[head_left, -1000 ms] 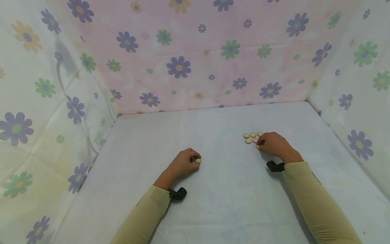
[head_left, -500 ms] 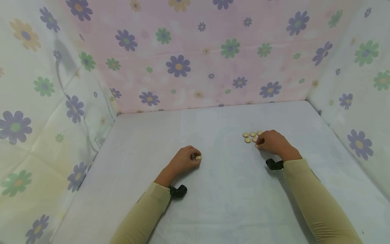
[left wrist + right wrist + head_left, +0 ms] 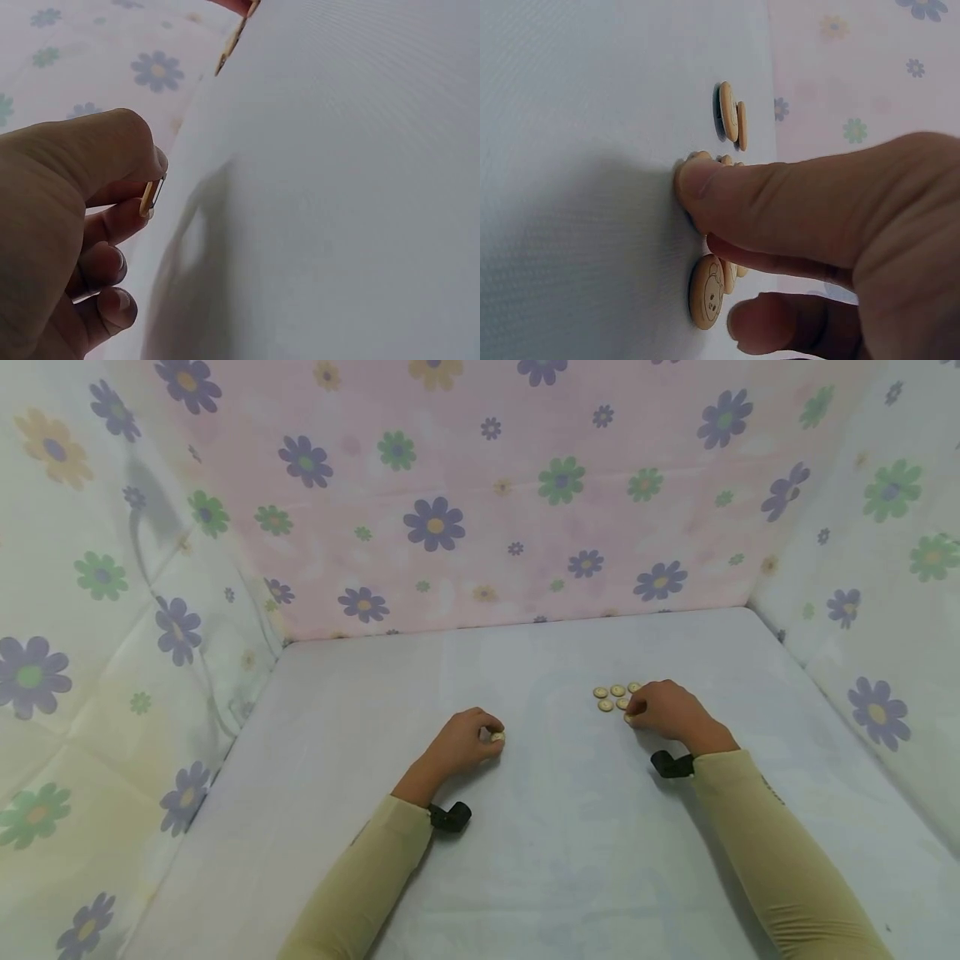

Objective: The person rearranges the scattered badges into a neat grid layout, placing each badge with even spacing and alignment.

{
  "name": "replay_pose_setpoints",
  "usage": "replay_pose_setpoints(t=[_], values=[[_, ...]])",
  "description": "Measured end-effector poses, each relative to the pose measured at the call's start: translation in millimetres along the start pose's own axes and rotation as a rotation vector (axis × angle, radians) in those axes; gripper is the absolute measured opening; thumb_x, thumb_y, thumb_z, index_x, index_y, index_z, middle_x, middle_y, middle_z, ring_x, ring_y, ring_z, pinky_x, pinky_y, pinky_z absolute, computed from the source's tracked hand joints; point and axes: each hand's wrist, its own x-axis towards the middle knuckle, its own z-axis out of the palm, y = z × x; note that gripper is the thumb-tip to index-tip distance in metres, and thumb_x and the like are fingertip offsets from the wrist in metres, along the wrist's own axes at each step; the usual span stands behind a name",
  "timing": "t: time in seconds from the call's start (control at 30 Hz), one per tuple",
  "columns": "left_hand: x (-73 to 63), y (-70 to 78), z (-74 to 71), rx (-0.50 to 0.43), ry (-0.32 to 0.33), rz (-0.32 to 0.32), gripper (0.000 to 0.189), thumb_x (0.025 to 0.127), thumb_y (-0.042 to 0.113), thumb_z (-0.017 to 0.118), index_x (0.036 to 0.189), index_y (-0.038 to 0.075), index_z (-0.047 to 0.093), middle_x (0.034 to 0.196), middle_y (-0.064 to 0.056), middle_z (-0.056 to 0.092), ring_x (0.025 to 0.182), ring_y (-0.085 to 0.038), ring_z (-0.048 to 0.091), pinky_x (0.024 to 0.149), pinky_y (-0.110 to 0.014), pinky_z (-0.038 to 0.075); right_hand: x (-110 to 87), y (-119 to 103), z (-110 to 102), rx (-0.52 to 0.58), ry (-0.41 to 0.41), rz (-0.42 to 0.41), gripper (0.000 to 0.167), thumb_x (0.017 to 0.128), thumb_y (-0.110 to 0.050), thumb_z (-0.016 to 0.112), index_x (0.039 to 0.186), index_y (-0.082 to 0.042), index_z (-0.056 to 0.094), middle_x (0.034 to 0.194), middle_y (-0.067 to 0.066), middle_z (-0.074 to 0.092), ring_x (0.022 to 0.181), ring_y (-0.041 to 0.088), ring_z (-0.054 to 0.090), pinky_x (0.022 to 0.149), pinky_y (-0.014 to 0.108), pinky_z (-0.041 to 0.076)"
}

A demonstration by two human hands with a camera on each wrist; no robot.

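Note:
My left hand [image 3: 461, 743] pinches a small round wooden button [image 3: 152, 196] between thumb and forefinger, with its shadow falling on the white cloth. The other fingers of that hand are loosely bent. Over at the right, my right hand [image 3: 667, 710] has thumb and fingers on a wooden button [image 3: 681, 187], low at the cloth; the thumb covers most of it. Just left of this hand, several like buttons [image 3: 606, 705] lie in short rows. One nearby button [image 3: 706, 292] shows two holes and an engraved line drawing in the right wrist view.
A white cloth [image 3: 420, 677] covers the table. Behind it hangs a pink flowered curtain [image 3: 487, 527], with pale flowered curtains at the left [image 3: 105, 635] and right [image 3: 885, 610]. A black wrist camera [image 3: 450, 817] sits at my left cuff, another camera [image 3: 671, 764] at the right one.
My left hand has moved a little forward and to the right with its button. The right hand stays by the rows at its button. The head view has shifted slightly.

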Motion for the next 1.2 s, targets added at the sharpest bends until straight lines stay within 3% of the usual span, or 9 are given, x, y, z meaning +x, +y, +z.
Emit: replay_pose_setpoints(t=[0.27, 0.8, 1.2], values=[[12.2, 5.9, 1.9, 0.002, -0.017, 0.019, 0.025, 0.088, 0.024, 0.065, 0.108, 0.012, 0.072, 0.107, -0.001, 0.066, 0.093, -0.016, 0.058, 0.082, -0.034, 0.048, 1.1, -0.1, 1.2, 0.005, -0.007, 0.019, 0.013, 0.088, -0.02, 0.07, 0.097, -0.012, 0.074, 0.099, 0.005, 0.07, 0.088, 0.022, 0.056, 0.077, 0.04, 0.046], [35.1, 37.2, 15.0, -0.006, -0.066, 0.073, 0.026, 0.09, 0.025, 0.064, 0.112, 0.012, 0.071, 0.109, -0.001, 0.066, 0.101, -0.017, 0.06, 0.09, -0.035, 0.047, -0.8, -1.9, -1.1, -0.023, -0.002, 0.006, 0.011, 0.087, -0.019, 0.071, 0.095, -0.013, 0.074, 0.097, 0.004, 0.071, 0.087, 0.022, 0.057, 0.076, 0.04, 0.046], [50.1, 49.0, 27.0, 0.0, -0.099, 0.06, 0.027, 0.09, 0.027, 0.064, 0.114, 0.015, 0.071, 0.111, 0.001, 0.065, 0.102, -0.015, 0.058, 0.091, -0.033, 0.047, -0.6, -2.2, -0.1, -0.029, -0.004, 0.002, 0.009, 0.088, -0.019, 0.07, 0.094, -0.013, 0.074, 0.097, 0.004, 0.07, 0.085, 0.021, 0.057, 0.075, 0.039, 0.046]])
